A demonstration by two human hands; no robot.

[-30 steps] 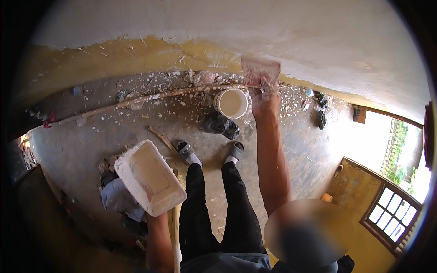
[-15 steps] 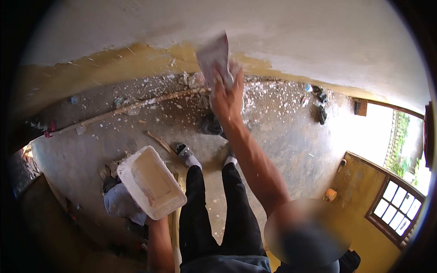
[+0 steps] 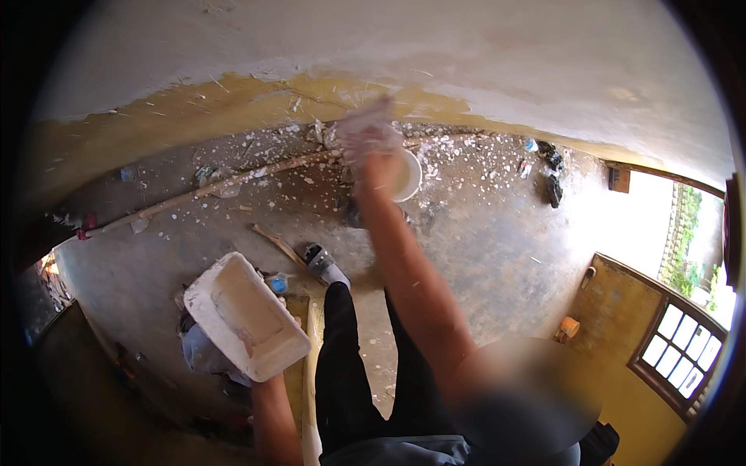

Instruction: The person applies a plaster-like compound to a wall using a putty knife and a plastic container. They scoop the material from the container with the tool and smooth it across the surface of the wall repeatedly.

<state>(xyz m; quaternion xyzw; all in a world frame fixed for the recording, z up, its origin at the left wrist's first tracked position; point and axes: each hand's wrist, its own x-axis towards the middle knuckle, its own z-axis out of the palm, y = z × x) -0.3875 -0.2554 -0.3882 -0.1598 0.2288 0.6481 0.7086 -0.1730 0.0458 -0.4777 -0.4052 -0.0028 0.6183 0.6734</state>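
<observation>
A white rectangular tub [image 3: 208, 299], coated inside with pale putty, is held up at the lower left. My left hand [image 3: 266, 382] supports it from beneath; its fingers are hidden behind the tub. Up by the wall, my right hand [image 3: 376, 165] grips a flat, putty-smeared trowel [image 3: 368, 124], and both are smeared by motion. The wall [image 3: 497, 62] is coated whitish above a ragged band of bare yellow [image 3: 225, 89]. A round white bucket [image 3: 414, 175] stands on the floor just beyond my right wrist.
White crumbs litter the floor [image 3: 482, 225] along the wall. A long pole [image 3: 256, 173] lies there, with a shorter stick [image 3: 278, 245] near my sandalled foot [image 3: 320, 260]. Black plastic scraps [image 3: 553, 186] lie at the right, before a bright doorway and a yellow partition [image 3: 614, 326] with a window.
My right hand and the trowel have moved down and slightly left, bringing the bucket more into view. The tub in my left hand has shifted slightly left and tilted a little.
</observation>
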